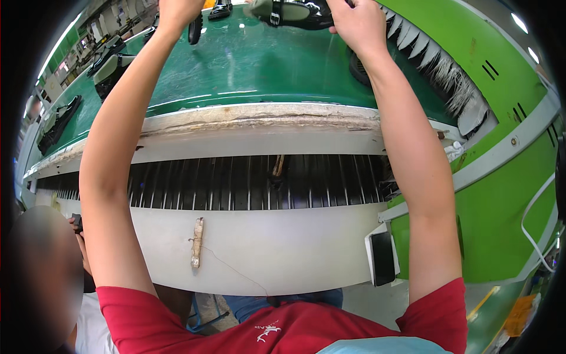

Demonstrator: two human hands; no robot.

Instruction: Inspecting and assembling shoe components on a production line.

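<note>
At the top of the head view, my right hand point(362, 26) is closed on one end of a glossy black buckled shoe point(295, 14) with a grey-green part at its other end. The shoe is over the green belt point(236, 71). My left hand point(180, 10) reaches to the upper edge, where its fingers are cut off. Close beside it is a dark ridged shoe sole point(195, 30); whether the hand grips that shoe cannot be seen. Another black shoe point(220, 9) stands to its right. A dark shoe point(358, 69) is partly hidden behind my right wrist.
More dark shoes point(113, 72) sit along the belt's left side. A green machine point(501, 65) with a whitish fringe curtain point(433, 62) borders the right. Below are a slatted rack point(236, 183), a white shelf point(295, 248) bearing a tied stick point(197, 243), and a phone point(382, 258). A person point(47, 271) is at left.
</note>
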